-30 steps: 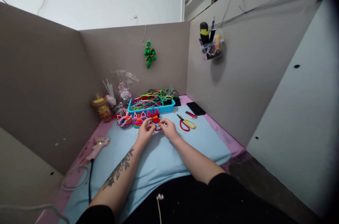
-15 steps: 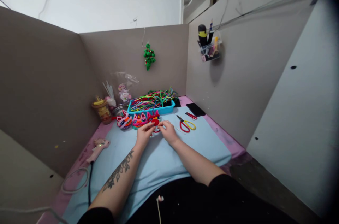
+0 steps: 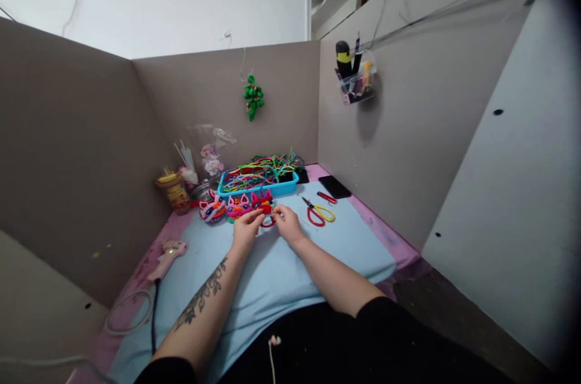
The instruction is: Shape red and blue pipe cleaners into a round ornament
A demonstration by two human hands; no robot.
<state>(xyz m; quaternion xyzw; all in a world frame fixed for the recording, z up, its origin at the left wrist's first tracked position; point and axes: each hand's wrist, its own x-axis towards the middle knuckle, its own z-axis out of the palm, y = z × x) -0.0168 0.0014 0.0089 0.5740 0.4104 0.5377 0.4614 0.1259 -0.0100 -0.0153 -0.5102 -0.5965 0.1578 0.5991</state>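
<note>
Between my two hands is a red pipe cleaner piece (image 3: 265, 209), with a flat rounded part on top and a thin red loop hanging below. My left hand (image 3: 246, 229) pinches its left side, thumb against fingers. My right hand (image 3: 287, 225) is closed at the right side, its fingertips on the loop. Fingers cover part of the piece. Just behind stand several fuzzy animal-head figures, among them a pink one (image 3: 238, 206), a purple and white one (image 3: 212, 209) and a red one (image 3: 261, 198).
A blue tray (image 3: 284, 189) full of colourful pipe cleaners stands at the back. Right of my hands lie red-and-yellow pliers (image 3: 321, 213), a red cutter (image 3: 327, 197) and a black phone (image 3: 334, 186). On the left are a pink glue gun (image 3: 167, 258) with its cord and a brown cup (image 3: 175, 191).
The red loop shows a little more clearly below the flat part. Both hands stay in nearly the same place, and the view has shifted slightly.
</note>
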